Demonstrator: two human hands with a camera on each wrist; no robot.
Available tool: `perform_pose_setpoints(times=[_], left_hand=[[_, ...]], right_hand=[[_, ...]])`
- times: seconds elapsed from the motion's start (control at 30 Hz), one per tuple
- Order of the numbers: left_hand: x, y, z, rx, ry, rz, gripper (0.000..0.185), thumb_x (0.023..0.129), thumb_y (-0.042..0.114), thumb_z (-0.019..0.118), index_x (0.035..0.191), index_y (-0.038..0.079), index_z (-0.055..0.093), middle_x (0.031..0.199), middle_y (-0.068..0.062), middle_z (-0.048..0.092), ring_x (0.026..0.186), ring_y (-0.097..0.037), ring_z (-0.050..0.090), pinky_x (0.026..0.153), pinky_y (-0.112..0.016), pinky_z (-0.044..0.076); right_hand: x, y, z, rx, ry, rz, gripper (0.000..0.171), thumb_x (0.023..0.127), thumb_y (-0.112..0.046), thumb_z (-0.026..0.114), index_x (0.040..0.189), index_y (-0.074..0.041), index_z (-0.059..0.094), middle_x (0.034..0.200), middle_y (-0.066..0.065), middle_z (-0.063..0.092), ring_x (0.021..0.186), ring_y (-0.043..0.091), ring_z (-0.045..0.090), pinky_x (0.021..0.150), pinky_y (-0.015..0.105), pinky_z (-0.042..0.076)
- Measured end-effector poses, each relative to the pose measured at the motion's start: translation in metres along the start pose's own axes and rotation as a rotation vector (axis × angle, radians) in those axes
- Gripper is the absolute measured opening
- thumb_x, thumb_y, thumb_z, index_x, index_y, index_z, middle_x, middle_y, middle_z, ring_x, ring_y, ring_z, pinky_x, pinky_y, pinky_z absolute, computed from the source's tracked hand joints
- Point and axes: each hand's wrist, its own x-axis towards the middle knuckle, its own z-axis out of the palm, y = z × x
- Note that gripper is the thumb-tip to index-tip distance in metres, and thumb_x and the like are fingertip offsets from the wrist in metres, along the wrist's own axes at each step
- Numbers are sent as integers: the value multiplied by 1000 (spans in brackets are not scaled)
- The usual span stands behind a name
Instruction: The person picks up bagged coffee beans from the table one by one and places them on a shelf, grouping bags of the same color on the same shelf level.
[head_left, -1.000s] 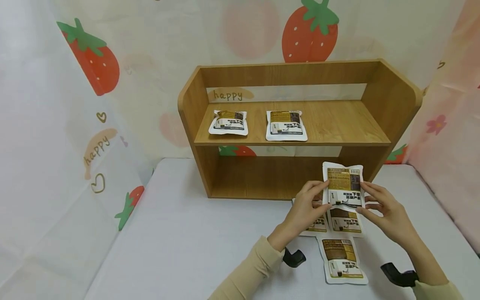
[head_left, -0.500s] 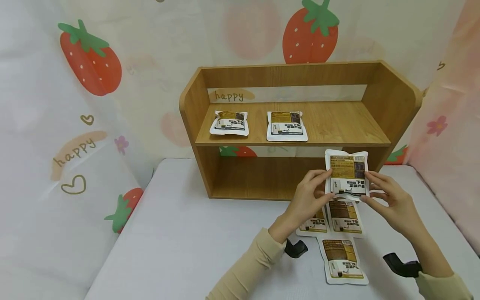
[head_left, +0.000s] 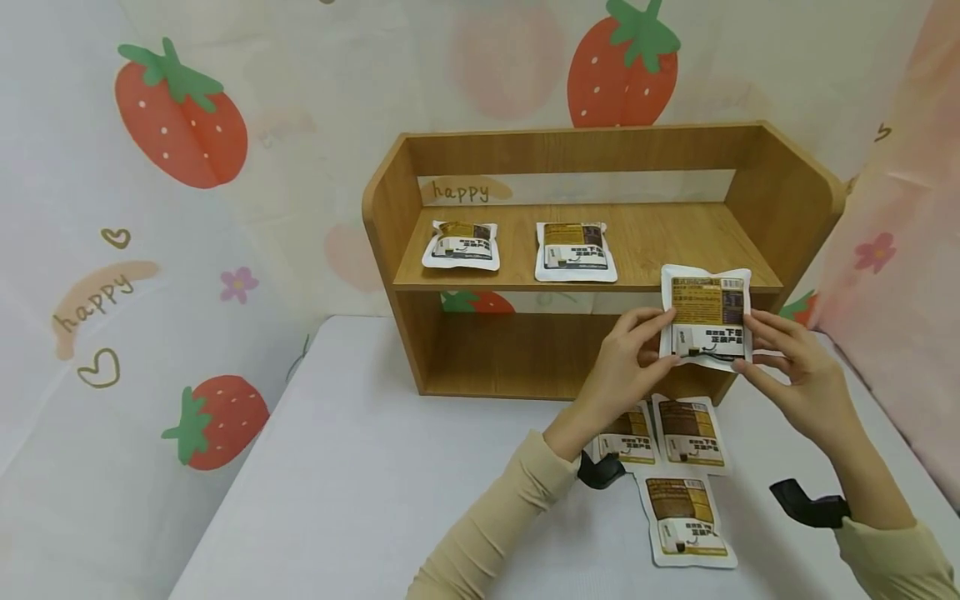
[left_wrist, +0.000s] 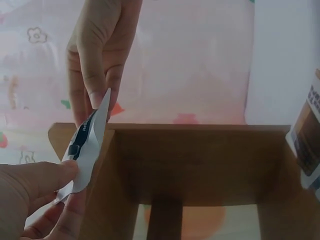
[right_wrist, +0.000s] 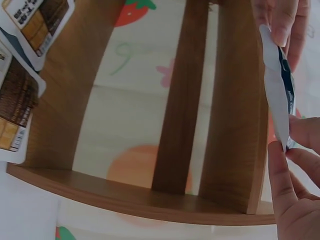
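Beige long sleeves on both arms, cuffs at wrists; black strap mount at each wrist

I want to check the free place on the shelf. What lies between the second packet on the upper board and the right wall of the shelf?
In the head view, only bare wood lies between the second packet and the right wall.

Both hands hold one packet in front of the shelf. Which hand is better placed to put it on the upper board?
Probably the right hand. It pinches the packet on the side near the bare right end of the upper board. The left hand would have to reach across.
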Motion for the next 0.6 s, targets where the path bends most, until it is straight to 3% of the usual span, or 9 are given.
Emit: perform_pose_setpoints(times=[0.37, 0.47, 0.6], left_hand=[[21, 8, -6, 90, 38, -5, 48, 85, 9, 66, 131, 4, 52, 131, -10, 43, 91, -7, 58, 74, -4, 44], [26, 10, -7, 81, 48, -11, 47, 85, 8, 66, 130, 3, 53, 132, -10, 43, 93, -7, 58, 75, -3, 44], [33, 12, -9, 99, 52, -4, 46, 85, 8, 66, 129, 3, 53, 133, -11, 44, 107, -11, 55, 78, -2, 42]], right_hand=[[20, 2, -3, 22, 35, 11, 55, 70, 19, 69, 122, 5, 57, 129, -2, 48, 95, -7, 51, 82, 0, 38], [26, 1, -4, 45, 47, 0, 53, 70, 21, 67, 120, 7, 58, 128, -3, 50, 93, -7, 52, 82, 1, 39], [32, 1, -5, 92, 69, 6, 49, 70, 23, 65, 117, 12, 58, 127, -6, 52, 92, -3, 53, 81, 3, 42]])
